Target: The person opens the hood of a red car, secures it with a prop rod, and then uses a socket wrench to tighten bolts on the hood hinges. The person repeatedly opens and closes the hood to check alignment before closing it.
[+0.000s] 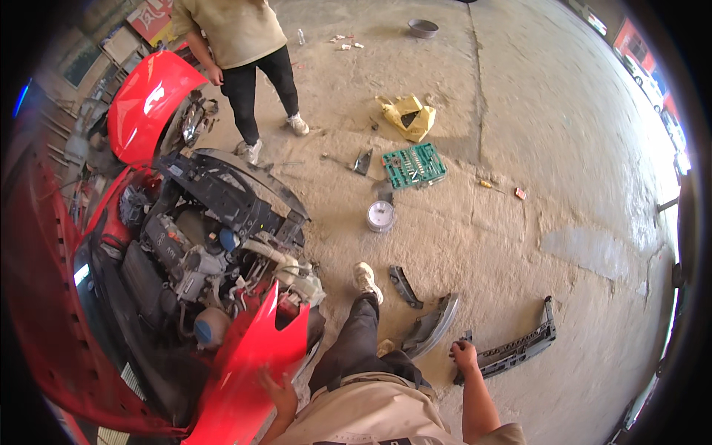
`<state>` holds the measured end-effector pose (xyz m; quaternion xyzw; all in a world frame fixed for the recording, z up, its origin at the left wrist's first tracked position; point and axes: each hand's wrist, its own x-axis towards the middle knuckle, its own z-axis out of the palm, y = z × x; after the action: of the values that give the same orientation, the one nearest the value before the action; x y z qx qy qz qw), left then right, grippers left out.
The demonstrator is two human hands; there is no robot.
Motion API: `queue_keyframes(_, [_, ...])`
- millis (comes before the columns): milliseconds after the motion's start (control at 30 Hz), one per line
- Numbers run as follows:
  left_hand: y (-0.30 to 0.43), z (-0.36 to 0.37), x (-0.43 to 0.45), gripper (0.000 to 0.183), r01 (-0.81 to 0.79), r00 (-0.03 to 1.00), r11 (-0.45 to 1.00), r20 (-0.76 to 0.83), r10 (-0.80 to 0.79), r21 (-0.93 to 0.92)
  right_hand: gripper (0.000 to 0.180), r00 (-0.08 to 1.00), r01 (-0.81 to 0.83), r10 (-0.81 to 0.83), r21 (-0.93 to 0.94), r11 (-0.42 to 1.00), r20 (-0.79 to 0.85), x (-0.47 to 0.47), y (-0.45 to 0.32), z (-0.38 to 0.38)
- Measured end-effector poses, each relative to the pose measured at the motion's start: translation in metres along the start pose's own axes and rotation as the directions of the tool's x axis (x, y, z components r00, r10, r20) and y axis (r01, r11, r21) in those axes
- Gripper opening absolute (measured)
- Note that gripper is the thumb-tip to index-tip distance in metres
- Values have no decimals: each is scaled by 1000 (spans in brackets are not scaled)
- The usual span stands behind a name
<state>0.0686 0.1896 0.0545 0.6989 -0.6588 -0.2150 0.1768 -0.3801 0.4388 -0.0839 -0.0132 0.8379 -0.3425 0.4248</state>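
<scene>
The red front fender (253, 361) of a car stands at my left, beside the engine bay, whose engine (183, 261) is exposed. My left hand (278, 391) is at the fender's outer face, fingers spread; whether it touches the panel I cannot tell. My right hand (463, 354) is out to the right, its fingers curled, above the near end of a black plastic bracket (514, 350) on the floor. A small dark piece shows at its fingertips; whether the hand holds it is unclear. A black radiator support frame (233, 194) crosses the front of the car.
A person (245, 55) stands beyond the car's front, near another red panel (150, 105). On the concrete lie a green socket set (414, 166), a yellow bag (411, 118), a round tub (381, 216), a screwdriver (485, 183), a curved black strip (405, 287) and a grey curved trim piece (436, 328).
</scene>
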Motion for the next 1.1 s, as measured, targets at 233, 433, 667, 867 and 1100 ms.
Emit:
queue_keyframes(233, [112, 85, 142, 40, -55, 952, 940, 267, 152, -337, 28, 971, -230, 236, 135, 964, -33, 41, -35, -20])
queue_keyframes(433, [204, 109, 293, 28, -129, 917, 971, 349, 194, -202, 34, 961, -189, 238, 288, 939, -143, 99, -162, -35])
queue_keyframes(667, [291, 151, 391, 23, -176, 940, 982, 286, 186, -63, 33, 975, -221, 221, 67, 973, 7, 229, -253, -47])
queue_keyframes(867, [324, 213, 417, 25, -15, 954, 1000, 301, 8, 20, 34, 973, -195, 211, -154, 969, 92, 398, -306, -81])
queue_keyframes(1100, [417, 324, 496, 25, -161, 783, 972, 621, 22, 169, 28, 986, -102, 84, 122, 987, 141, 497, -505, -39])
